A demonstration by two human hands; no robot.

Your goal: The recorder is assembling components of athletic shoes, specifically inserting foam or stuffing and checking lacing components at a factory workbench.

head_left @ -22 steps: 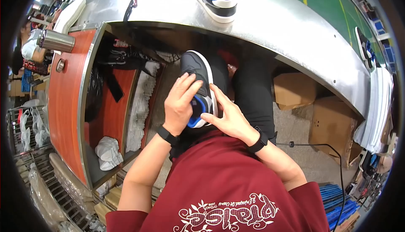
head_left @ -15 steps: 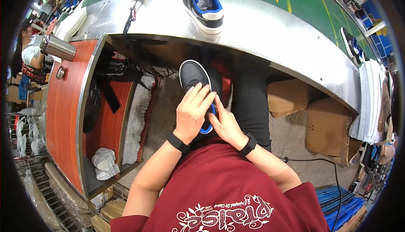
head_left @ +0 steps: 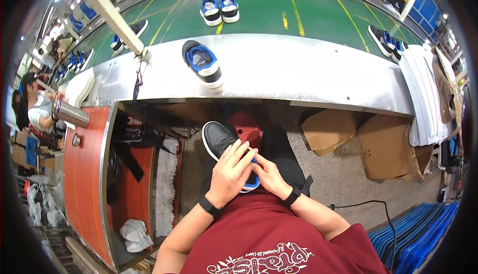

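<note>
A black sneaker (head_left: 217,138) with a white sole and blue lining rests over my lap, its toe pointing away and slightly left. Across its laced upper lies my left hand (head_left: 230,173), fingers stretched side by side and partly bent over the shoe. My right hand (head_left: 270,175) grips the collar from the right, its fingertips meeting the left hand's. Both hands cover the laces and much of the opening. On the metal ledge ahead stands another sneaker (head_left: 203,65), black and white with blue lining and pale stuffing inside.
Beyond the metal ledge (head_left: 279,69), a green conveyor (head_left: 264,12) carries several sneakers, including a pair (head_left: 219,10). At left stands a red-brown cabinet (head_left: 87,174) with a steel cup (head_left: 70,114) on top. Cardboard boxes (head_left: 386,149) sit under the ledge; white cloths (head_left: 423,94) hang right. A person (head_left: 37,104) is far left.
My view has tilted up, bringing more of the conveyor and a pair of sneakers into sight. Both hands stay on the sneaker at my lap, with the fingers shifted only slightly.
</note>
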